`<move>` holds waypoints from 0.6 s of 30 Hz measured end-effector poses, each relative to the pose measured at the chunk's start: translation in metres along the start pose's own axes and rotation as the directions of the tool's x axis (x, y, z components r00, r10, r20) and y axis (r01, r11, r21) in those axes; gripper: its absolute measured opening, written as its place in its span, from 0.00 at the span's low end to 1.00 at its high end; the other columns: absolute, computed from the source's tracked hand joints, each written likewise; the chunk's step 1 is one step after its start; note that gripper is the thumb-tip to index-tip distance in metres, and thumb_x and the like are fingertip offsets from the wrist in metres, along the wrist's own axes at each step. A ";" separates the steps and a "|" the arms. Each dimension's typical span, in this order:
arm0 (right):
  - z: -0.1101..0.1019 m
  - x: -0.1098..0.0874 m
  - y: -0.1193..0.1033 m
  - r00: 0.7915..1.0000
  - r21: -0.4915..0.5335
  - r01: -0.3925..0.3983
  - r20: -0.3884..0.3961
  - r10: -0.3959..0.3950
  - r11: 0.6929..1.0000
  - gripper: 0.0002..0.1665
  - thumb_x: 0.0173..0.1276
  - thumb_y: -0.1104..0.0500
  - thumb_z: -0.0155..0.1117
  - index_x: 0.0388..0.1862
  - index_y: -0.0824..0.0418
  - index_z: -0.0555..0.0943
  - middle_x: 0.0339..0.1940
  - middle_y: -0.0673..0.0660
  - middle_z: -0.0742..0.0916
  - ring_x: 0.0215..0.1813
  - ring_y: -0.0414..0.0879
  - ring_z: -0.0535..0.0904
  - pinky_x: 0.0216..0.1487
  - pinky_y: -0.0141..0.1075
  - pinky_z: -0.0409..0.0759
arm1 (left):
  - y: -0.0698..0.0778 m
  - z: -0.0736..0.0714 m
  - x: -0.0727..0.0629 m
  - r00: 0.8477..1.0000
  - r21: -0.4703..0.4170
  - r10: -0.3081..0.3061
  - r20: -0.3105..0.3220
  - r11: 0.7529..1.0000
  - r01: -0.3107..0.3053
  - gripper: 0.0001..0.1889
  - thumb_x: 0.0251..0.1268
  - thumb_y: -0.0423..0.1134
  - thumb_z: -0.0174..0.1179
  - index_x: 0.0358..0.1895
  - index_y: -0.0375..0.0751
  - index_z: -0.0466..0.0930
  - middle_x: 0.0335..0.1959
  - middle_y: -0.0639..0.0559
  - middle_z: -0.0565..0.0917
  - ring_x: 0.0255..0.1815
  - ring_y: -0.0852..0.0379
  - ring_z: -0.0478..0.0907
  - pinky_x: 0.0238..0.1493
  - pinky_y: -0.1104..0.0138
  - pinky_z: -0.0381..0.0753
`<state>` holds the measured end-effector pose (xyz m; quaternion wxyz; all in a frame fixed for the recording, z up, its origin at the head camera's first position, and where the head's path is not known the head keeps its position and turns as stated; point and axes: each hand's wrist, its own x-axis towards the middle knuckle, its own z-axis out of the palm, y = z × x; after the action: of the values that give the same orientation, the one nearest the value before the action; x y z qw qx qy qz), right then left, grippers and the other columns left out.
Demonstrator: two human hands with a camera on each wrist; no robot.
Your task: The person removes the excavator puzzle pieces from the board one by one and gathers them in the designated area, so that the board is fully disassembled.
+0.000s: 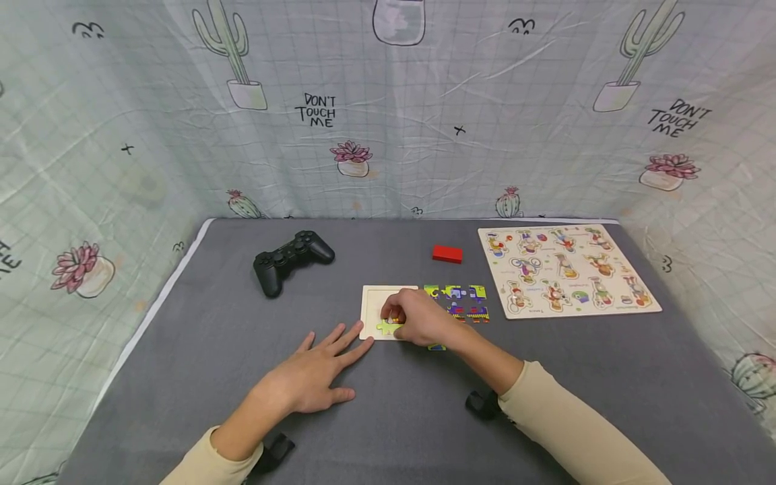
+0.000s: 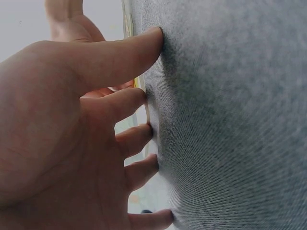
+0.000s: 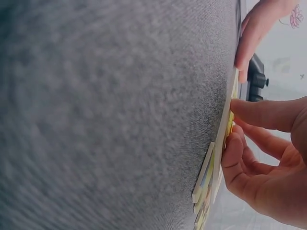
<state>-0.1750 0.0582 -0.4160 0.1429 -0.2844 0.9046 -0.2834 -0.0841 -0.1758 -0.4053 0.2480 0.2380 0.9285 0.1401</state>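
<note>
A small pale wooden puzzle tray [image 1: 370, 300] lies mid-table with a yellow-green jigsaw piece [image 1: 386, 328] in its lower part. My right hand [image 1: 426, 320] reaches over the tray from the right and pinches the piece between thumb and curled fingers. The right wrist view shows the thumb tip down on the yellow surface [image 3: 231, 117]. My left hand [image 1: 309, 377] lies palm down with its fingers spread, fingertips at the tray's lower left corner. Loose jigsaw pieces [image 1: 477, 292] lie right of the tray, some partly hidden behind my right hand and wrist.
A black game controller [image 1: 294, 259] lies at the back left of the grey table [image 1: 388, 431]. Behind the loose pieces is a red block [image 1: 447, 254]. A larger picture board [image 1: 566, 269] with cartoon figures lies at the right. Patterned cloth walls [image 1: 412, 121] border the table.
</note>
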 end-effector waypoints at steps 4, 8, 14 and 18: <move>0.001 -0.001 0.000 1.000 0.007 -0.004 -0.008 0.004 1.000 0.16 0.55 0.72 0.76 0.42 0.61 0.88 0.32 0.54 0.84 0.35 0.42 0.75 0.41 0.39 0.78 | 0.001 0.000 0.000 1.000 0.001 -0.003 0.000 1.000 0.003 0.43 0.71 0.54 0.66 0.85 0.63 0.54 0.88 0.57 0.44 0.88 0.44 0.44 0.80 0.32 0.47; 0.001 -0.002 -0.002 1.000 0.017 -0.005 -0.012 0.005 1.000 0.16 0.55 0.72 0.76 0.43 0.61 0.88 0.33 0.55 0.84 0.36 0.44 0.74 0.41 0.37 0.76 | 0.001 0.000 0.000 1.000 0.003 -0.006 0.002 1.000 0.006 0.43 0.71 0.54 0.66 0.85 0.63 0.53 0.88 0.57 0.44 0.88 0.45 0.44 0.80 0.32 0.46; 0.001 -0.003 -0.003 1.000 0.022 0.001 -0.026 0.000 1.000 0.17 0.55 0.73 0.75 0.43 0.61 0.88 0.32 0.56 0.84 0.35 0.43 0.74 0.38 0.34 0.75 | 0.002 -0.001 -0.001 1.000 -0.002 -0.007 0.005 1.000 0.007 0.43 0.71 0.54 0.66 0.85 0.63 0.53 0.88 0.56 0.44 0.88 0.44 0.44 0.80 0.32 0.46; 0.002 -0.003 -0.003 1.000 0.030 0.001 -0.031 0.000 1.000 0.18 0.53 0.74 0.75 0.43 0.61 0.88 0.33 0.56 0.84 0.35 0.43 0.74 0.37 0.34 0.74 | 0.002 -0.001 -0.001 1.000 0.005 -0.005 0.008 1.000 0.005 0.43 0.72 0.54 0.66 0.85 0.63 0.53 0.88 0.56 0.44 0.88 0.44 0.44 0.80 0.32 0.46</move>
<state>-0.1704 0.0572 -0.4151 0.1328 -0.2780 0.9024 -0.3013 -0.0835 -0.1747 -0.4037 0.2513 0.2368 0.9286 0.1360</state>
